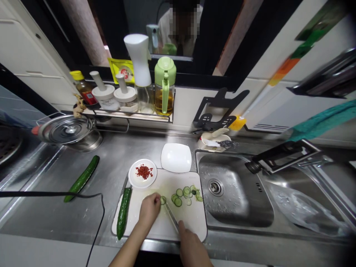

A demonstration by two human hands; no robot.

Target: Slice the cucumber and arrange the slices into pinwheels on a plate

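Note:
On the white cutting board (pixel 155 231), my left hand (pixel 150 210) is closed, its fingertips at a small round cucumber piece (pixel 163 200). My right hand (pixel 193 246) grips a knife (pixel 172 218), whose blade points away from me with its tip beside that piece. Several thin cucumber slices (pixel 178 201) lie scattered on the board's right part. A whole cucumber (pixel 124 213) rests along the left edge of the board. A white plate with small red pieces (pixel 142 185) stands at the board's far left corner. How the fingers sit around the piece is partly hidden.
At the board's far edge is a white square dish (pixel 176 157). Another cucumber (pixel 82 179) lies left, near a black cable (pixel 102 207) and a lidded pot (pixel 87 141). To the right are the steel sink (pixel 236 218) and black faucet (pixel 280 157). A seasoning rack (pixel 130 115) hangs behind.

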